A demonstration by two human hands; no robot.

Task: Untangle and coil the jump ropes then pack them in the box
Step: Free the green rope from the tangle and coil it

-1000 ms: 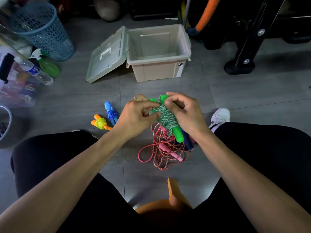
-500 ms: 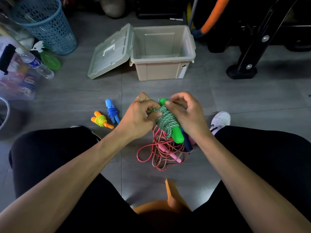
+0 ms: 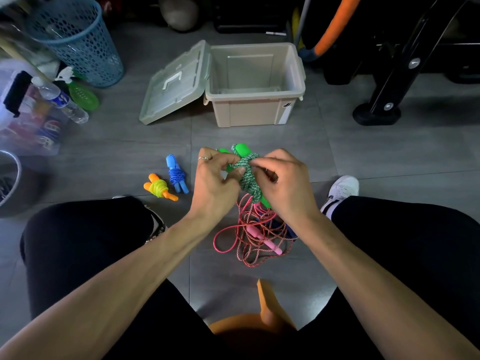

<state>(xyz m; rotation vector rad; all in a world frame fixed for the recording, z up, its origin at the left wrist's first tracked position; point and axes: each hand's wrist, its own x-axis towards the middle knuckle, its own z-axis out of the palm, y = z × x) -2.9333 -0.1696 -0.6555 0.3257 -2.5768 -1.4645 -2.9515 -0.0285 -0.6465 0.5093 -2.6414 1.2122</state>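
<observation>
The green jump rope (image 3: 246,175) is held above the floor between both hands: the left hand (image 3: 215,183) pinches its coil, the right hand (image 3: 281,183) pinches the cord, probably to secure the wrap. The box (image 3: 255,87) stands open beyond.

My right hand (image 3: 281,181) covers the lower end of the green jump rope (image 3: 246,175), and my fingertips on both sides are buried in its wrapping, so I cannot tell where the rope's loose end sits. In the red tangle (image 3: 253,233) beneath, a dark blue handle (image 3: 288,229) lies mostly hidden under my right wrist. At the left edge, a metal bowl (image 3: 9,183) and a clear container (image 3: 31,120) are cut off; its printed contents are too blurred to read.
</observation>
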